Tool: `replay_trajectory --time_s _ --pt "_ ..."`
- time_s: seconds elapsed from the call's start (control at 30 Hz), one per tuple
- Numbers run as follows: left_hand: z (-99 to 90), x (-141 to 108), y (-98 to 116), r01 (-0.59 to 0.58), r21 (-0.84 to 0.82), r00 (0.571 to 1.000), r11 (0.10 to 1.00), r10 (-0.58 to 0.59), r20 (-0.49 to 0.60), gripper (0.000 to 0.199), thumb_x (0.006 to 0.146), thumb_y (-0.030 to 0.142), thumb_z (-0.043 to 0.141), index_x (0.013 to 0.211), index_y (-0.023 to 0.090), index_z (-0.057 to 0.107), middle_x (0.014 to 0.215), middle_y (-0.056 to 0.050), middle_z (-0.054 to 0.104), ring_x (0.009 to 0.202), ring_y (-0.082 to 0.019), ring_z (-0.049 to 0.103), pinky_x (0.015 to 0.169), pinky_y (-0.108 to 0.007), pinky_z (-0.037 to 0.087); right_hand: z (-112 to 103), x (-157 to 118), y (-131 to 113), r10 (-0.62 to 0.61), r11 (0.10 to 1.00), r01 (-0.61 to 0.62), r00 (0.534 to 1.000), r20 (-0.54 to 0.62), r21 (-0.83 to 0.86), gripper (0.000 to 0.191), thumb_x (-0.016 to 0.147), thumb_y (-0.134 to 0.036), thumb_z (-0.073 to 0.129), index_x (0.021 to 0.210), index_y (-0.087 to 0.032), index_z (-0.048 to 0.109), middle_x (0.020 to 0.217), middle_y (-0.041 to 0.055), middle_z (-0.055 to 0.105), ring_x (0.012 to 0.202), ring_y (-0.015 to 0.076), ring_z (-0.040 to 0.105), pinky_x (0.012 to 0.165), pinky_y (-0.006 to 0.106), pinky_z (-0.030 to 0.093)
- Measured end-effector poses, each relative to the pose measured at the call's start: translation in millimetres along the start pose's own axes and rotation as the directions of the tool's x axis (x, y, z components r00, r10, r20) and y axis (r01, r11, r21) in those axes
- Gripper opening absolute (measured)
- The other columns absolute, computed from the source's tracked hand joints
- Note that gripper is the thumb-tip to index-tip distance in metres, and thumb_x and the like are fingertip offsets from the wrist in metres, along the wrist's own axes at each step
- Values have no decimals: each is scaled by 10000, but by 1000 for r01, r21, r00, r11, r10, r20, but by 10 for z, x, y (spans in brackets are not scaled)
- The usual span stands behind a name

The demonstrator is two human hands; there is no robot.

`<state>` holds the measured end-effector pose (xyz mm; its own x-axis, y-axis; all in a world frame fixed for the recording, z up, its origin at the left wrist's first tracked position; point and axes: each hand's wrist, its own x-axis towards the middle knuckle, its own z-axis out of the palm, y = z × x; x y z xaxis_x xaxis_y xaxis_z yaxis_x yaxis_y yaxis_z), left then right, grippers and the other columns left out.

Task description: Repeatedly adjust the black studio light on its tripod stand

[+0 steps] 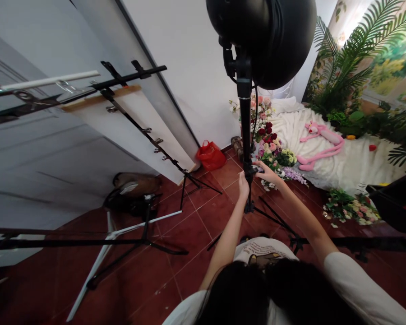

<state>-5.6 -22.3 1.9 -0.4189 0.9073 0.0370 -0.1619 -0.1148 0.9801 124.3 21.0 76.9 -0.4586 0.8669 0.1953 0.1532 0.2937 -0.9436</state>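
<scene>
In the head view a black light stand [245, 122] rises upright in front of me, carrying a large black studio lamp [267, 40] at its top. My left hand [243, 185] is closed round the pole from the left, just beside a black clamp collar [249, 169]. From the right, my right hand [268, 175] has its fingers curled at the knob of that same collar. The knob itself is mostly hidden by the fingers. Below, the stand's black legs [274, 212] spread over the tiles.
To the left, a white backdrop [149, 126] hangs clipped on a black stand. A red bag [211, 155] lies by the wall. Flowers [270, 144] and a pink plush toy [325, 140] on white fabric [291, 122] are at the right. White and black stand legs [111, 237] cross the floor.
</scene>
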Motion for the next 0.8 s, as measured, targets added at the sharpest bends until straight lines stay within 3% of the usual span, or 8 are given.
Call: replay_trajectory --time_s 0.2,0.4,0.57,0.67,0.8 --pt "14 13 -57 -26 23 999 999 26 -21 575 896 658 313 973 173 611 993 -83 668 988 -190 615 985 -341 436 10 -31 338 238 964 -226 968 -73 140 230 800 -272 561 1019 -212 597 1094 62 658 1102 184 587 1059 364 409" --pt "16 10 -47 -8 20 1000 1000 8 -28 550 909 631 307 973 169 600 992 -85 664 995 -184 606 984 -338 429 91 -85 295 222 941 -194 972 -74 276 259 753 -355 684 942 -214 577 1006 30 659 1001 148 612 983 289 454" --pt "18 16 -52 6 26 1000 1000 -5 -29 553 907 638 303 957 174 601 959 -81 663 979 -185 614 964 -339 448 151 -19 199 304 916 -246 941 -146 315 280 691 -369 719 806 -215 516 760 -23 611 767 125 599 765 251 501" --pt "18 16 -49 1 32 999 999 0 -36 563 899 651 311 958 174 606 951 -81 665 976 -192 618 955 -347 457 207 55 179 358 908 -283 908 -219 310 304 657 -349 714 806 -221 482 613 -70 513 612 114 541 605 233 462" --pt "28 12 -42 -4 20 1000 1000 5 -30 574 893 661 314 955 176 616 955 -83 666 989 -204 617 955 -354 459 301 210 206 444 890 -357 817 -367 283 290 614 -277 673 798 -221 455 566 -81 469 524 116 493 514 240 414"
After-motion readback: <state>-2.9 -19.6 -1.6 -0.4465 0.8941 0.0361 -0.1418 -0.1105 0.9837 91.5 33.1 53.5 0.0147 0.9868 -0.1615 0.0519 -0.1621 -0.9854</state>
